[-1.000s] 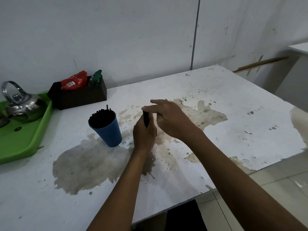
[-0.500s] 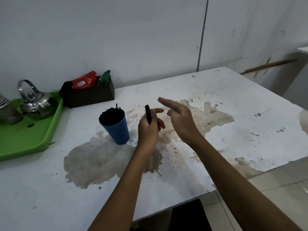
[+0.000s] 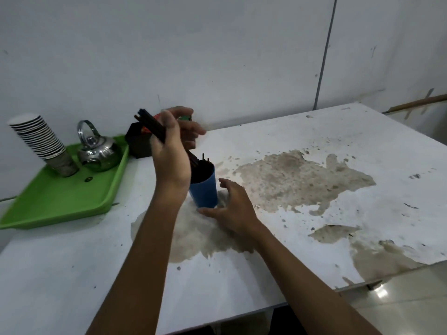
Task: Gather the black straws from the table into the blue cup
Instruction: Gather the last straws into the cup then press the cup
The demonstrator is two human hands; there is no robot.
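The blue cup [image 3: 205,192] stands upright on the stained white table [image 3: 314,146], packed with black straws whose tips poke above its rim. My left hand [image 3: 172,151] hovers above the cup's left rim, shut on a bundle of black straws [image 3: 151,126] tilted up and to the left, with their lower ends at the cup's mouth. My right hand [image 3: 233,209] is open, its fingers curved around the cup's lower right side, the thumb close to the base; I cannot tell whether it touches the cup.
A green tray [image 3: 60,201] at the left holds a metal kettle [image 3: 98,151] and a stack of paper cups [image 3: 40,141]. A dark box [image 3: 139,143] with packets stands behind my left hand. The table's near edge runs close below my forearms.
My left hand has carried the straw bundle left and up to the cup. My right hand has dropped from beside the left hand to the cup's base. The view has shifted left.
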